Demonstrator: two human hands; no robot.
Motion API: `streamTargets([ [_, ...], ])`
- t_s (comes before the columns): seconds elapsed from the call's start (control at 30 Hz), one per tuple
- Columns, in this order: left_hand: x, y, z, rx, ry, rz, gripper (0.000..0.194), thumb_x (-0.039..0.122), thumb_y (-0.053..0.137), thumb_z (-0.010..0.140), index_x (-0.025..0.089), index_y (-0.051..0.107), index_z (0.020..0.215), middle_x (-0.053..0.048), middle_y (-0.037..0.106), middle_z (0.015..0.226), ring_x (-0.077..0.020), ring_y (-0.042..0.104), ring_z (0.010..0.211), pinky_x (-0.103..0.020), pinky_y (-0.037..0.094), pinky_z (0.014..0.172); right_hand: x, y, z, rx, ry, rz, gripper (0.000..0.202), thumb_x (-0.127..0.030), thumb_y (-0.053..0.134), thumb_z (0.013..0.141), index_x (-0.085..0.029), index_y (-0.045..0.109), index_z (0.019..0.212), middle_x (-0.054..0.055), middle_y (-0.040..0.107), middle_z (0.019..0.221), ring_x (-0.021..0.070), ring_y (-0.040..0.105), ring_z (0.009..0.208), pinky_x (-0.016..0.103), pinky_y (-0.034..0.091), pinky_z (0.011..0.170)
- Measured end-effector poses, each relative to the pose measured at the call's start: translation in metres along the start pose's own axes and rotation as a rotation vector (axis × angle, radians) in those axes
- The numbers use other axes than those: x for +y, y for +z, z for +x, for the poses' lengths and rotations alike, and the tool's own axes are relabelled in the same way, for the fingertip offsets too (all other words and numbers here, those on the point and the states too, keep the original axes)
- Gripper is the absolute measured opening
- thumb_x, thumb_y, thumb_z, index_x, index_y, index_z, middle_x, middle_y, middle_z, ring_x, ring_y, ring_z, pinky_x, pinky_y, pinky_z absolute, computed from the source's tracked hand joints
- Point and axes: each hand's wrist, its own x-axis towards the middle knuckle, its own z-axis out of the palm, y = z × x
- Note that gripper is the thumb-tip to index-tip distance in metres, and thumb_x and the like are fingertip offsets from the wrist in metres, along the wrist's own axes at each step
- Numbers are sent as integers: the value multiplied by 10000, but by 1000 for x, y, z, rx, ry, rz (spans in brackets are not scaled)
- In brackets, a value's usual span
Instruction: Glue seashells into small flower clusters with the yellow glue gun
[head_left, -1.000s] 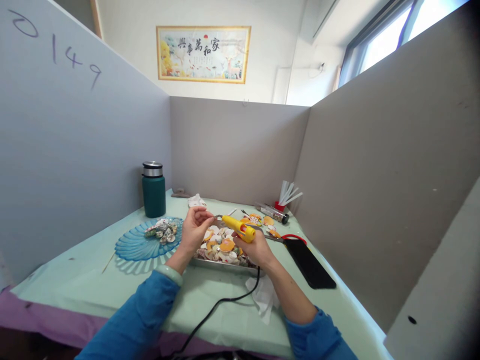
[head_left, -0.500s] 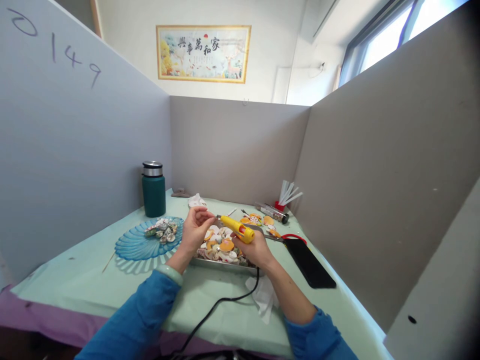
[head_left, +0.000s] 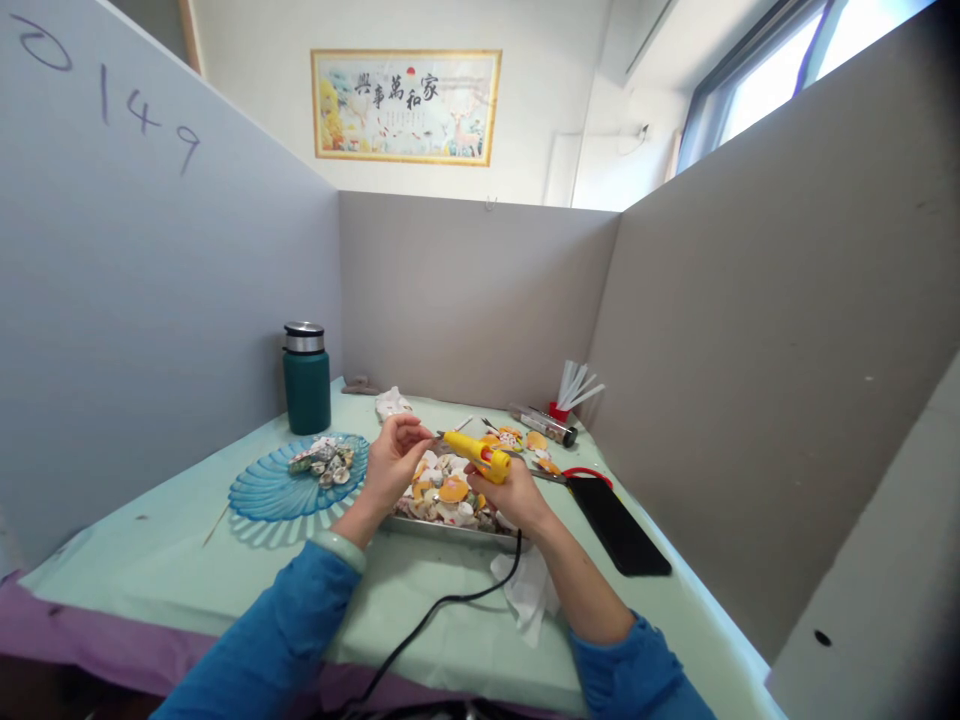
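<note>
My right hand (head_left: 511, 492) is wrapped round a yellow hot glue gun (head_left: 474, 452), its nozzle pointing left and its black cord running down toward me. At the nozzle tip, the thumb and fingers of my left hand (head_left: 394, 455) are pinched together; what they hold is too small to make out. Below both hands lies a metal tray (head_left: 450, 532) filled with shells (head_left: 450, 492), some white and some orange. Left of my left hand, a clump of small shells (head_left: 328, 462) rests on a blue scalloped plate (head_left: 262, 490).
A green bottle (head_left: 306, 385) stands behind the plate. On the right are a black phone (head_left: 619, 525), red-handled scissors (head_left: 589, 472), a clear tube (head_left: 551, 428) and a red cup of glue sticks (head_left: 559, 411). A tissue (head_left: 529, 595) lies before the tray. Grey partitions (head_left: 476, 300) enclose the table.
Both hands have shifted very slightly to the right with the glue gun. The nozzle stays at the left fingertips, and the grip of each hand looks the same.
</note>
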Motion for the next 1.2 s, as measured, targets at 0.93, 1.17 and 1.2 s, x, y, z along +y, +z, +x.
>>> streamTargets([
  [0.93, 10, 4, 2, 131, -251, -218, 480, 244, 789, 564, 173, 463, 908, 30, 635, 711, -127, 640, 642, -302, 514, 712, -2, 6, -9, 46, -427, -438, 231, -86, 522, 701, -187, 641, 871, 23, 677, 799, 159, 591, 720, 219, 398, 650],
  [1.17, 6, 2, 1, 140, -238, -233, 480, 250, 788, 575, 174, 463, 920, 24, 639, 720, -131, 651, 638, -299, 514, 703, 0, 6, -10, 60, -436, -524, 244, -110, 539, 718, -186, 646, 924, 47, 690, 867, 175, 612, 775, 228, 427, 694],
  [1.2, 5, 1, 1, 143, -237, -236, 477, 251, 786, 579, 174, 462, 920, 24, 640, 720, -134, 654, 640, -296, 514, 699, 1, 6, -10, 66, -435, -535, 247, -111, 535, 719, -187, 648, 924, 49, 691, 866, 177, 613, 779, 229, 430, 696],
])
